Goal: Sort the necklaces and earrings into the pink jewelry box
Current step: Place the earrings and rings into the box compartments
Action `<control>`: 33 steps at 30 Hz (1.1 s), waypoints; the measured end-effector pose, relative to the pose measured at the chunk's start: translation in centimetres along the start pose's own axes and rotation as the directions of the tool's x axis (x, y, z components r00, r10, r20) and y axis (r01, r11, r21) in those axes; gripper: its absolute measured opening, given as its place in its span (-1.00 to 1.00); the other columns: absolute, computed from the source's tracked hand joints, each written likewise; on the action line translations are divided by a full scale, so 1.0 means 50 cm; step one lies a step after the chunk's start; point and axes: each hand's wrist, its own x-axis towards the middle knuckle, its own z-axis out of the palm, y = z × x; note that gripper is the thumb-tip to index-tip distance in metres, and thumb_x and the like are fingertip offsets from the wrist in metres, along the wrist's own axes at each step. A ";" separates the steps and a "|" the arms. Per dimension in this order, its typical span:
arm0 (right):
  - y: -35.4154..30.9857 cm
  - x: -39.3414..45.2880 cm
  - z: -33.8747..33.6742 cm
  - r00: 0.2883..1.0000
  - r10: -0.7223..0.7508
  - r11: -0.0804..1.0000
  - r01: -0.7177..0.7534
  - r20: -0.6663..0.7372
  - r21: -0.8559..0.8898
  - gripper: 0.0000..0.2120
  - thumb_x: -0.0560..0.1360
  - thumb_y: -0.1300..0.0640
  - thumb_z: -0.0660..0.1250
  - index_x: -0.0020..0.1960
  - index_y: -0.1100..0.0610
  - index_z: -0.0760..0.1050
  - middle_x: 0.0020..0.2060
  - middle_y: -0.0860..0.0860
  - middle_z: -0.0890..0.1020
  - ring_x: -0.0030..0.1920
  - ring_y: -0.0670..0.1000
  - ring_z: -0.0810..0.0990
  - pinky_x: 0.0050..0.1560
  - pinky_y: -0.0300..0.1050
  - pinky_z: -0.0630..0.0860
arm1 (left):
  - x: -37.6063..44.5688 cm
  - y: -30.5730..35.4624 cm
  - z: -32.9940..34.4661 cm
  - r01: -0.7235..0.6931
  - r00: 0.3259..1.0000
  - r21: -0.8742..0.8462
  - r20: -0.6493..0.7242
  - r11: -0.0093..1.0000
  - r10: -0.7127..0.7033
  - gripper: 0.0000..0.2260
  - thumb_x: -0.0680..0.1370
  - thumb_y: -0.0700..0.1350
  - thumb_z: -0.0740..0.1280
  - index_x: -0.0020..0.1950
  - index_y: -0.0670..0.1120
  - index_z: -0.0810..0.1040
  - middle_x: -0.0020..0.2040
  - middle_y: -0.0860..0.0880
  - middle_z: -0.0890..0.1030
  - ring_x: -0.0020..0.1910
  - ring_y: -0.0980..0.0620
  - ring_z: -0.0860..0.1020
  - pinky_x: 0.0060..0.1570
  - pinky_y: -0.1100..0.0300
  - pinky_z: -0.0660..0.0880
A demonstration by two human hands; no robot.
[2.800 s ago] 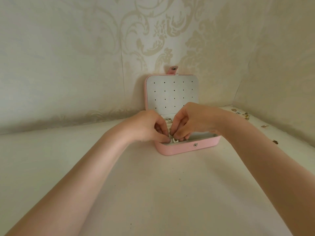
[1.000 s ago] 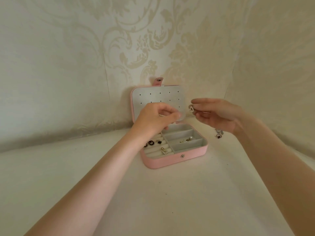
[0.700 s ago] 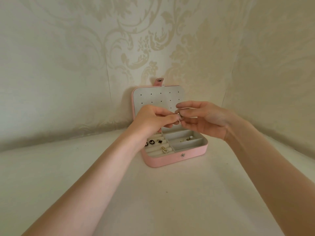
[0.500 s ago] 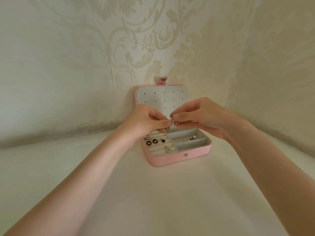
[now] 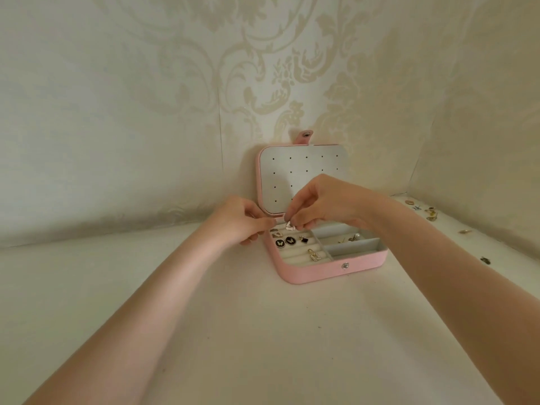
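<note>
My right hand (image 5: 324, 204) pinches a small earring (image 5: 290, 226) just above the rear left slots of the open box (image 5: 336, 268); my left hand (image 5: 239, 225) curls beside it, its grasp unclear. I lower it gently, seating it in a free slot

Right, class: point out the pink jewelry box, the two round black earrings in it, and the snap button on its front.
pink jewelry box (image 5: 315, 271): head view, front wall.
round black earrings (image 5: 285, 242): head view, between the pair.
snap button (image 5: 345, 266): head view, its centre.
</note>
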 end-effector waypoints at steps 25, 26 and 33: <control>-0.020 0.055 0.005 0.974 0.141 0.967 -0.097 0.180 -0.234 -0.88 0.42 0.39 0.35 -0.19 0.21 0.57 -0.36 0.05 0.52 -0.39 -0.10 0.43 -0.35 -0.31 0.35 | 0.016 -0.008 0.016 0.033 0.996 -0.073 0.083 0.997 -0.027 -0.84 0.43 -0.25 0.43 -0.28 -0.11 0.48 -0.41 -0.05 0.51 -0.43 0.08 0.48 -0.38 0.30 0.50; -0.021 0.055 0.005 0.971 0.150 0.965 -0.103 0.185 -0.240 -0.88 0.42 0.39 0.35 -0.19 0.21 0.57 -0.37 0.05 0.52 -0.39 -0.10 0.43 -0.36 -0.31 0.34 | 0.016 -0.008 0.016 0.033 0.996 -0.072 0.084 0.997 -0.027 -0.84 0.43 -0.25 0.43 -0.28 -0.11 0.48 -0.40 -0.05 0.51 -0.42 0.08 0.48 -0.38 0.30 0.50; -0.028 0.056 0.013 0.970 0.178 0.945 -0.121 0.165 -0.303 -0.91 0.43 0.37 0.34 -0.12 0.23 0.57 -0.41 0.01 0.49 -0.40 -0.10 0.41 -0.45 -0.36 0.33 | 0.016 -0.009 0.016 0.029 0.996 -0.087 0.090 0.996 -0.021 -0.84 0.43 -0.25 0.43 -0.28 -0.12 0.48 -0.41 -0.05 0.51 -0.43 0.08 0.48 -0.35 0.29 0.51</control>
